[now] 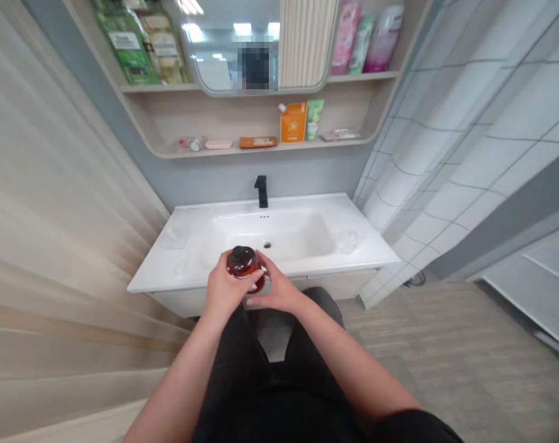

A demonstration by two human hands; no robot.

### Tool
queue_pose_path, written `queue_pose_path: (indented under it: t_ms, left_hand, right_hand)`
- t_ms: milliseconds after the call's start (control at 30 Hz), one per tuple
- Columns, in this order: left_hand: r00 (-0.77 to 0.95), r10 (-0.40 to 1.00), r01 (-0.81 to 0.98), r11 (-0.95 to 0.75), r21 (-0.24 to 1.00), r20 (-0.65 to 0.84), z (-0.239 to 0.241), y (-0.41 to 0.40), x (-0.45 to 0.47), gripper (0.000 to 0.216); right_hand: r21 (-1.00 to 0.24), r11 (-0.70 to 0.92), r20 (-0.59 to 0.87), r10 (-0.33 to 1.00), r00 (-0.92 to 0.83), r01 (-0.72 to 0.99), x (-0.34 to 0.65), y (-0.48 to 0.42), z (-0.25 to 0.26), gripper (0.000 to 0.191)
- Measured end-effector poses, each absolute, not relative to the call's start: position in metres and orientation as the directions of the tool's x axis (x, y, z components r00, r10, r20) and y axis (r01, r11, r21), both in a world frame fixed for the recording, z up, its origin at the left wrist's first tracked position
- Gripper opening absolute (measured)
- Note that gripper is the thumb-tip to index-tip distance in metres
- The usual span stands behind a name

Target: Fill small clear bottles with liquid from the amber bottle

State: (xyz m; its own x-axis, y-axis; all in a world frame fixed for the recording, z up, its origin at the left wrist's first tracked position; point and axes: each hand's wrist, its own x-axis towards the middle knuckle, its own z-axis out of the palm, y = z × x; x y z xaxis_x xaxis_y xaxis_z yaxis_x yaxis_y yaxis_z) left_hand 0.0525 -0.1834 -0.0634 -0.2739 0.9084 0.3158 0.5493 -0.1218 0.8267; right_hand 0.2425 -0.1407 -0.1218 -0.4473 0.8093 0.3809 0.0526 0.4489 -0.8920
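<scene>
An amber-brown bottle with a dark cap is held upright in both my hands, just above the front edge of the white sink basin. My left hand wraps its left side, fingers curled round it. From the right, my right hand presses against the bottle's lower part with fingers closed on it. A black faucet stands at the back of the basin.
A mirror cabinet hangs above, with shelves of bottles and pouches, among them an orange pouch and a green tube. A tiled wall rises on the right and a panelled wall on the left. My dark-trousered legs are below.
</scene>
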Motion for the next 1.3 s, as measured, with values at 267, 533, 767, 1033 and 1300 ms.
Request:
queue_pose_path:
  t_ms: [267,533,767,1033,1300]
  left_hand:
    - [0.187,0.901,0.171,-0.422,0.890,0.391,-0.046,-0.172,0.081,0.055]
    - [0.289,0.901,0.009,-0.340,0.940,0.323,-0.044,-0.166,0.086,0.034]
    - [0.052,0.950,0.040,-0.310,0.950,0.308,-0.048,-0.165,0.112,0.038]
    - [0.225,0.929,0.063,-0.316,0.947,0.295,-0.047,-0.158,0.098,0.033]
    - [0.344,0.874,0.098,-0.398,0.912,0.344,-0.045,-0.164,0.094,0.031]
  right_hand:
    - [-0.961,0.271,0.273,0.891,-0.362,-0.057,0.258,-0.157,-0.122,0.093]
    - [-0.964,0.238,0.267,0.879,-0.395,-0.122,0.267,-0.168,-0.125,0.102]
    - [-0.952,0.271,0.301,0.910,-0.286,-0.138,0.259,-0.167,-0.129,0.083]
    - [-0.962,0.273,0.257,0.927,-0.273,0.020,0.276,-0.165,-0.122,0.080]
    - [-0.963,0.269,0.260,0.918,-0.298,-0.012,0.272,-0.169,-0.123,0.087]
